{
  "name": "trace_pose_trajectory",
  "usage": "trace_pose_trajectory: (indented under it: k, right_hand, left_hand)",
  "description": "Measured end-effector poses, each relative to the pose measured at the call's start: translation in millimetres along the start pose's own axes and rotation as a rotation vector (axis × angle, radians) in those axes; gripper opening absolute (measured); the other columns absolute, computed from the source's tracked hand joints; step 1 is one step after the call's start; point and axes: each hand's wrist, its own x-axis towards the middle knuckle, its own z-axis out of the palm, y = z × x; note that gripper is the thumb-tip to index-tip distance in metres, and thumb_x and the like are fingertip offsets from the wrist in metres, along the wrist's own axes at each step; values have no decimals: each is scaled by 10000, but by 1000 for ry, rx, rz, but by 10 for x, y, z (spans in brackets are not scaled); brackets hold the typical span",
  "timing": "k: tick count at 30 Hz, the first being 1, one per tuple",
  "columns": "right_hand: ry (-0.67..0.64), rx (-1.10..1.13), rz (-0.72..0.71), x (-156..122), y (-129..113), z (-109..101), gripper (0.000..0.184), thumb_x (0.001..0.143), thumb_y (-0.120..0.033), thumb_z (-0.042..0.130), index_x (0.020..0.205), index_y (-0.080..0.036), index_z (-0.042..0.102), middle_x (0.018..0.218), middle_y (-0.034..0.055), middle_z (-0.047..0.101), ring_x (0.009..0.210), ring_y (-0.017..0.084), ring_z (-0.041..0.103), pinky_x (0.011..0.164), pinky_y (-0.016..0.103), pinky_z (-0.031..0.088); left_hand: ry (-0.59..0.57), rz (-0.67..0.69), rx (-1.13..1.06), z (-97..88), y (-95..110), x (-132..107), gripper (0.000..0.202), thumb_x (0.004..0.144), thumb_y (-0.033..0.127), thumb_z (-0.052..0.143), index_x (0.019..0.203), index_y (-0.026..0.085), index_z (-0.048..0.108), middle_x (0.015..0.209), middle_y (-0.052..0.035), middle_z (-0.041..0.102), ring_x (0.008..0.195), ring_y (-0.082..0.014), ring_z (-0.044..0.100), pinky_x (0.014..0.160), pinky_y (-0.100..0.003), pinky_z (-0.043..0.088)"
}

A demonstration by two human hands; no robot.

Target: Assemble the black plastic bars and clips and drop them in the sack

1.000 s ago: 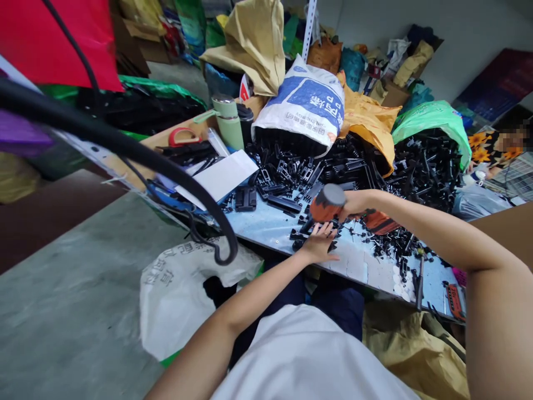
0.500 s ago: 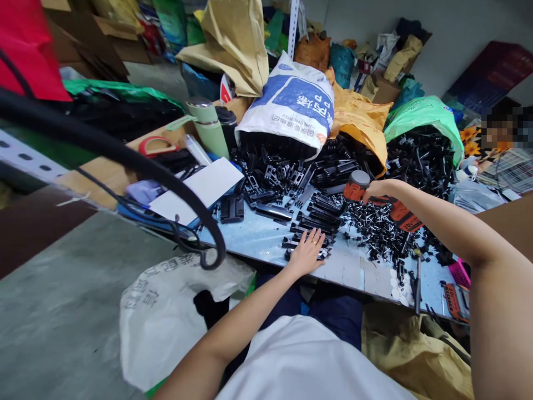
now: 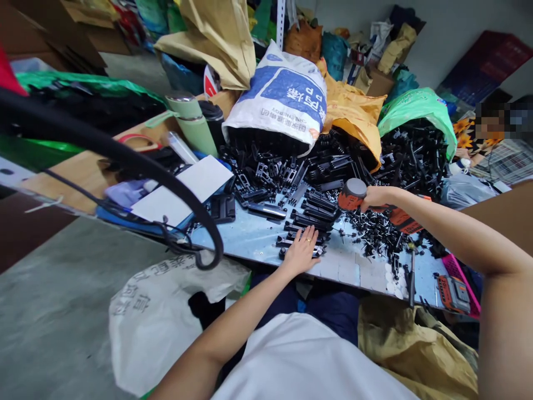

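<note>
My left hand [image 3: 300, 254] lies flat with its fingers stretched out over the near end of a row of long black parts [image 3: 312, 214] on the bench. Some of those parts show shiny metal, and the hand covers a bit of the nearest ones. Wrapped round an orange and black cordless drill [image 3: 352, 195] is my right hand [image 3: 375, 198]; the drill's body points left, its tip near the row's right side. Its battery end shows beyond my wrist. Under and beside the drill spreads a heap of small black fasteners with silver shanks [image 3: 377, 233].
Sacks of black parts open onto the bench's back: a white one [image 3: 283, 100], an orange one [image 3: 353, 116] and a green one [image 3: 420, 111]. A hammer [image 3: 412, 275] and a battery [image 3: 453, 294] lie at right. A dark cable [image 3: 166, 183] hangs at left, before a white sheet [image 3: 183, 191].
The camera view has shifted slightly, so the bench sits further left. My left hand stays flat on the parts and my right hand keeps holding the drill over the bench.
</note>
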Motion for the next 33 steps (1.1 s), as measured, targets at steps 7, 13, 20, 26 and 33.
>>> trace_pose_trajectory:
  k: [7,13,20,26,33]
  right_hand:
    - [1,-54,-15,-116,-148,94,181,629,-190,583,782,-95,598,494,-5,459,446,92,425,452,213,340]
    - [-42,-49,-87,-197,-238,170,217,621,-221,575,795,-92,596,527,9,483,456,103,426,437,225,346]
    - [10,-205,-145,-262,-399,280,262,598,-205,571,837,-106,609,672,49,568,541,123,492,472,221,349]
    - [-16,-140,-138,-488,-498,332,157,589,-228,598,706,-123,583,597,23,538,499,112,474,452,219,343]
    - [-149,43,-221,-422,-528,578,100,562,-135,562,640,-127,500,492,-22,446,450,95,413,423,209,311]
  left_hand:
    - [15,-4,-6,20,-8,-5,857,790,555,453,1378,-20,212,1425,-209,151,1345,-282,107,1092,-437,113]
    - [-13,-8,-37,14,-10,-9,844,791,541,449,1376,-23,221,1427,-202,152,1343,-290,109,1094,-429,115]
    - [-22,-9,-41,-20,3,-13,839,788,517,468,1369,-36,224,1419,-226,162,1339,-307,115,1088,-446,126]
    - [-41,-28,-46,-66,18,-26,827,782,485,500,1366,-35,231,1421,-219,177,1342,-301,105,1102,-429,100]
    - [138,-96,-70,97,3,-15,955,671,555,596,1331,-59,282,1378,-278,232,1313,-339,195,1077,-443,200]
